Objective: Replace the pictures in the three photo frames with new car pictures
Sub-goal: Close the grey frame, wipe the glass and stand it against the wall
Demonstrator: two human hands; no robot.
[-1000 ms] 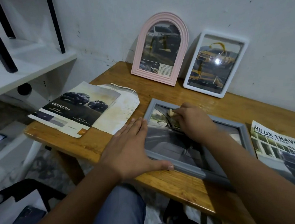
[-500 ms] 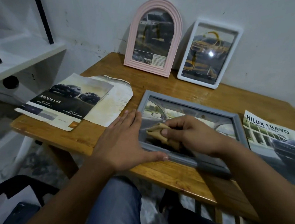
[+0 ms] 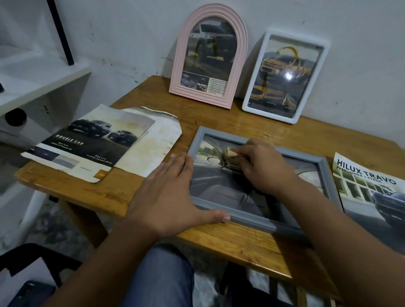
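A grey frame (image 3: 326,170) lies flat on the wooden table (image 3: 226,242) with a car-interior picture under its glass. My left hand (image 3: 169,196) lies flat, fingers together, on the frame's left edge, thumb along its near edge. My right hand (image 3: 261,167) presses a small tan cloth (image 3: 230,152) on the glass near the frame's upper left. A pink arched frame (image 3: 210,57) and a white frame (image 3: 286,77), each with a car picture, lean against the wall at the back.
Loose car brochure pages (image 3: 93,144) lie at the table's left, and a "Hilux Travo" page (image 3: 381,203) at the right edge. A white shelf (image 3: 33,77) with black legs stands to the left. My knees sit under the table's near edge.
My right hand has moved the cloth from the glass's lower left back up toward the upper left. My left hand has kept its place on the frame.
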